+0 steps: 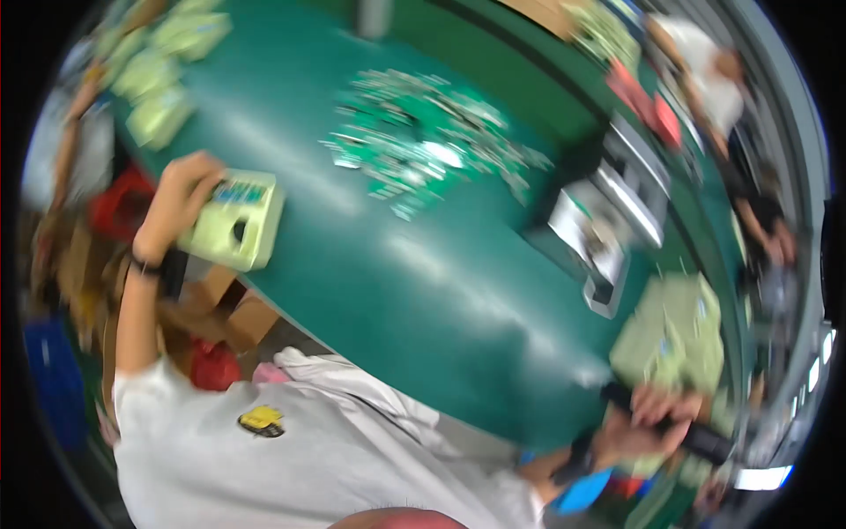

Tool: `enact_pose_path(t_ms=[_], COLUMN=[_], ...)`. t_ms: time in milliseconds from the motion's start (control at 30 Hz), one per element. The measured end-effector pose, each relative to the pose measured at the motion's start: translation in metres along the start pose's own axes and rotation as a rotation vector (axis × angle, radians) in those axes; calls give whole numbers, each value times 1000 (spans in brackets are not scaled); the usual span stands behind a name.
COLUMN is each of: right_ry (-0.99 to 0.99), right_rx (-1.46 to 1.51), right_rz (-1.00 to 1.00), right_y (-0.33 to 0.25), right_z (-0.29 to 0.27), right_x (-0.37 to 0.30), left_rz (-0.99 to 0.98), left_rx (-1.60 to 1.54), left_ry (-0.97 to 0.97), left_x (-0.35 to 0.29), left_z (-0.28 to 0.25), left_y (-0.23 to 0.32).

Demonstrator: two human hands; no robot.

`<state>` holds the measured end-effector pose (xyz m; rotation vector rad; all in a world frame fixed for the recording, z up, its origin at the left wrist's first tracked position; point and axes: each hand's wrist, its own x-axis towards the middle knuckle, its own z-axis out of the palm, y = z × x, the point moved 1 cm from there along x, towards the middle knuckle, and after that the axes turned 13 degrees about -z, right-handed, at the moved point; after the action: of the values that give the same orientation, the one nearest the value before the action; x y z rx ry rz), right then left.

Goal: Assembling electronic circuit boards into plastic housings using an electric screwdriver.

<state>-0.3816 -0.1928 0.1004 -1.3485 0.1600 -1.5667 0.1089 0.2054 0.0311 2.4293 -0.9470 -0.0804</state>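
The whole view is smeared by motion. My left hand [182, 201] is closed on the edge of a light green plastic housing [251, 234] at the left edge of the green table. That housing has a row of small blue-green parts near its top and a dark opening lower down. At the lower right, my right hand [630, 432] wraps round a black stick-shaped tool [708, 443]; blur hides its exact kind. Just beyond this hand lies a stack of light green plastic housings [674, 331].
Loose green circuit boards [414, 141] are heaped mid-table [397, 291]. A grey and black device [608, 220] stands to their right. More light green housings [159, 97] sit at the far left. Other people work at the left and far right; cardboard boxes [251, 319] are below the table edge.
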Motion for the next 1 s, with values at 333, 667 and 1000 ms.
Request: enact_pose_path(t_ms=[333, 667, 1000], right_ry=[-248, -326, -419], right_rx=[-6, -43, -35], right_rz=[-235, 84, 109], right_y=[78, 76, 87], right_z=[104, 97, 88], right_x=[83, 59, 29], left_rz=[379, 133, 120], left_rx=[-369, -780, -796], left_ry=[-372, -791, -775], left_x=[25, 55, 55], left_z=[153, 221, 217], left_y=[238, 281, 284])
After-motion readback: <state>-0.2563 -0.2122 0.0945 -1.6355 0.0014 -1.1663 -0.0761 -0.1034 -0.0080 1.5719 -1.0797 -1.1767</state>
